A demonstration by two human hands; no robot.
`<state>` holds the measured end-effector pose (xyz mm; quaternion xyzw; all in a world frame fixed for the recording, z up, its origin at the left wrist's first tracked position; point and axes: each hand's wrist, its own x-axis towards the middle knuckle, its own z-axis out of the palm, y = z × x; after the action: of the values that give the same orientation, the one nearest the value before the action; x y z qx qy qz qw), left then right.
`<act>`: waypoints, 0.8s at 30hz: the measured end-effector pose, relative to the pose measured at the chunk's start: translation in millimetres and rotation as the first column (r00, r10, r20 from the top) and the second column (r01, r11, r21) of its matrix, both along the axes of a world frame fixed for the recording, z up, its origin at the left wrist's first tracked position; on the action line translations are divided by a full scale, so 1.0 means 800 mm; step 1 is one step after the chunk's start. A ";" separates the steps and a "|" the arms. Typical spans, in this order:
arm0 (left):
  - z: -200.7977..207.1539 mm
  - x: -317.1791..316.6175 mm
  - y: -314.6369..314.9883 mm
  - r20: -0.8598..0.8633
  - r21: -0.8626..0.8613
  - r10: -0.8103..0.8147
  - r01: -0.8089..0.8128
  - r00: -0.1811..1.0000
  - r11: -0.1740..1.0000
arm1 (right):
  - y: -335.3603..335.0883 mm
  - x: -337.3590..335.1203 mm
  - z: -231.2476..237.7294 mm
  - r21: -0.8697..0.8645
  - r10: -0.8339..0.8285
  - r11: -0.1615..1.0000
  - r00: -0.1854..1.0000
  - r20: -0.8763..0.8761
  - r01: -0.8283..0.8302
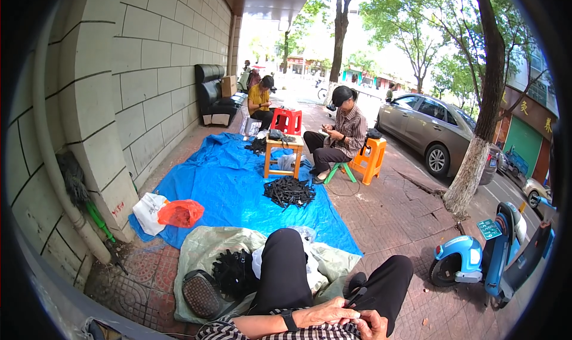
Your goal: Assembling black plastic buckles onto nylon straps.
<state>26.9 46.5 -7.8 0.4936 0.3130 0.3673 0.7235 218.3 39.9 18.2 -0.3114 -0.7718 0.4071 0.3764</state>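
Over my lap, my left hand (326, 314) and my right hand (373, 324) meet with fingers pinched together. A small, thin black piece (356, 295) sticks up at the left hand's fingertips; its kind is too small to make out. What the right fingers pinch is hidden. A dark watch (290, 320) is on my left wrist. A heap of similar-looking black pieces (233, 273) lies on a pale woven sheet (205, 240) beside my leg. Farther off, another black pile (289, 192) rests on a blue tarp (229, 188).
Two people sit ahead, one in a checked shirt (350, 128), one in yellow (260, 101). Between them stand a wooden stool (283, 142) and a red stool (286, 120). A red plastic bag (180, 213) lies left. A blue scooter (462, 253) and tree trunk (471, 176) stand right.
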 end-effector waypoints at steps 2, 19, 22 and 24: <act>-0.002 0.000 -0.001 0.035 -0.009 -0.001 0.001 0.999 1.000 | 0.004 0.003 -0.013 0.014 -0.004 1.000 1.000 -0.010 0.004; -0.012 0.004 0.003 0.091 -0.027 0.101 -0.099 0.991 0.995 | 0.004 0.000 0.004 -0.367 -0.090 0.929 0.993 -0.081 0.054; -0.017 0.003 0.010 0.055 -0.060 0.088 -0.085 0.995 0.995 | 0.006 -0.002 0.002 -0.348 -0.102 0.936 0.982 -0.158 0.041; -0.023 0.004 0.009 0.094 -0.049 0.101 -0.096 0.990 0.994 | 0.008 0.000 -0.002 -0.353 -0.110 0.935 0.979 -0.173 0.043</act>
<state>30.2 54.1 -26.0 0.4430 0.3097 0.4191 0.7295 218.4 46.5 16.5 -0.3627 -0.6356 0.5496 0.4030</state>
